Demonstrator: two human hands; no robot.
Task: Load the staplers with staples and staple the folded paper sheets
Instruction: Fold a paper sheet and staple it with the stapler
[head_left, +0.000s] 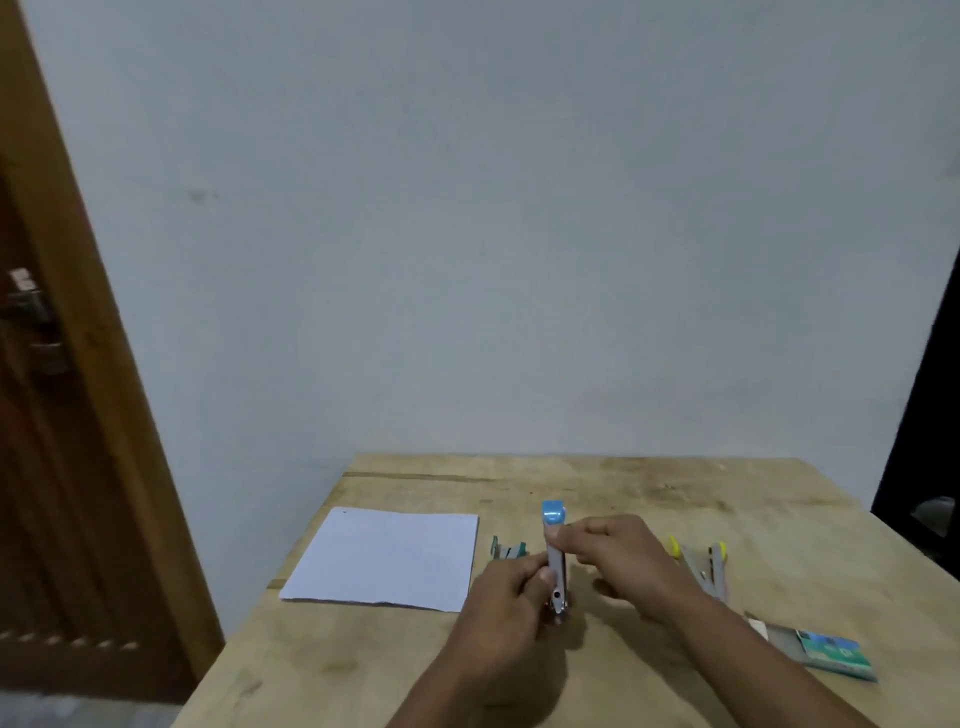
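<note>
Wooden surface (337, 665): pale planks carry everything we see; our two forearms reach in from the near edge.
Left hand (509, 597): nearest to us, its fingers curled round the near, hinged end of the blue stapler and holding it.
Staple box (826, 649): green and blue, lying at the near right beside our right forearm, well apart from the held stapler. Its inner tray is slid partly out to the left, and we cannot tell what is inside.
Right hand (623, 556): just beyond the left hand, thumb and forefinger pinching the stapler's metal arm partway along.
Blue stapler (555, 551): held between both hands at centre, its long axis running straight away from us, hinge pin near and blue cap far.
Key relation: the staple box lies to the right of the fingers, so we judge the right hand the nearer one to fetch staples.
Green stapler (508, 550): on the surface just left of the blue one.
Yellow stapler (701, 561): lying open, just right of the right hand.
Paper sheets (384, 558): white, flat at the left, near the green stapler and touched by neither hand.
Wall (519, 260): plain and pale, behind the surface's far edge.
</note>
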